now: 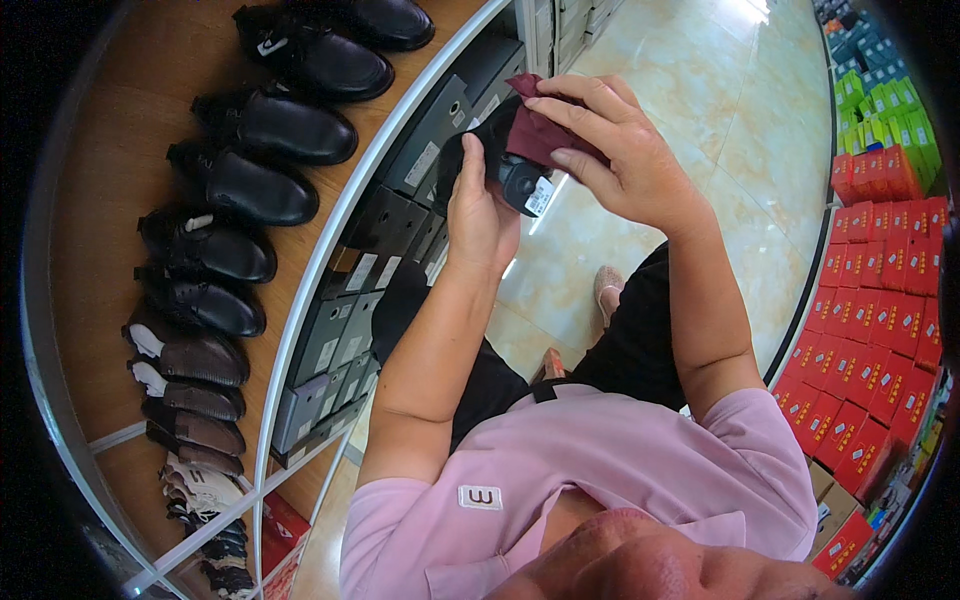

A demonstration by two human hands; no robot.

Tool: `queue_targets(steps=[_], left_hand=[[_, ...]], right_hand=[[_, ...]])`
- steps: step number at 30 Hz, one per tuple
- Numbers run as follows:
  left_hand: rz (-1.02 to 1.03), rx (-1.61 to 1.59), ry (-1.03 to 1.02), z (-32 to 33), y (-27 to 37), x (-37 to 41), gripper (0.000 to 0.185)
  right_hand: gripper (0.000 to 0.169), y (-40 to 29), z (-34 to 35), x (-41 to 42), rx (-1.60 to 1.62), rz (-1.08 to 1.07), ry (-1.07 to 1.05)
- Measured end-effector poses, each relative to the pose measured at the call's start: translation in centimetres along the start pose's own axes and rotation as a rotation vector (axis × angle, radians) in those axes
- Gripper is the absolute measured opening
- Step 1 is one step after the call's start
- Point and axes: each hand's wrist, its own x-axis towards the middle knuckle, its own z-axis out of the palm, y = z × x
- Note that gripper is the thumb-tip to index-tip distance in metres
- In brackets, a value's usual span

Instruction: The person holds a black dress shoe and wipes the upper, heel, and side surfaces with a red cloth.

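My left hand (480, 210) holds a black shoe (450, 169) from below, its thumb lying along the near side. A white sticker (539, 196) with writing is on the end of the shoe towards the right. My right hand (615, 150) grips a folded maroon cloth (544, 139) between thumb and fingers. The cloth lies against the top of the shoe and covers part of it, so the shoe's exact shape is partly hidden. Both hands are raised in front of me, beside the shelf's edge.
At left, a metal-edged wooden shelf (292, 330) bears a row of black and brown shoes (262, 187). Grey shoe boxes (326, 337) are stacked below it. Glossy floor tiles (720, 127) lie ahead. Red boxes (862, 337) and green boxes (904, 116) stand in stacks at right.
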Motion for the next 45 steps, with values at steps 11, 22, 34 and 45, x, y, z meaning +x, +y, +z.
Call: queue_targets(steps=[11, 22, 34, 45], left_hand=[[0.086, 0.511, -0.037, -2.0, -0.6, -0.8, 0.056], [0.05, 0.327, 0.028, -2.4, -0.6, -0.1, 0.072], [-0.005, 0.166, -0.078, -2.0, 0.1, 0.4, 0.074], [0.006, -0.334, 0.035, -2.4, 1.9, 0.8, 0.043]], right_hand=[[0.033, -0.4, 1.3, 0.3, 0.147, -0.106, -0.044], [0.029, 0.1, 0.9, 1.1, 0.154, -0.014, -0.024], [0.032, 0.1, 1.9, 0.7, 0.032, -0.005, 0.0], [0.035, -0.8, 2.3, 0.7, 0.052, -0.024, 0.018]])
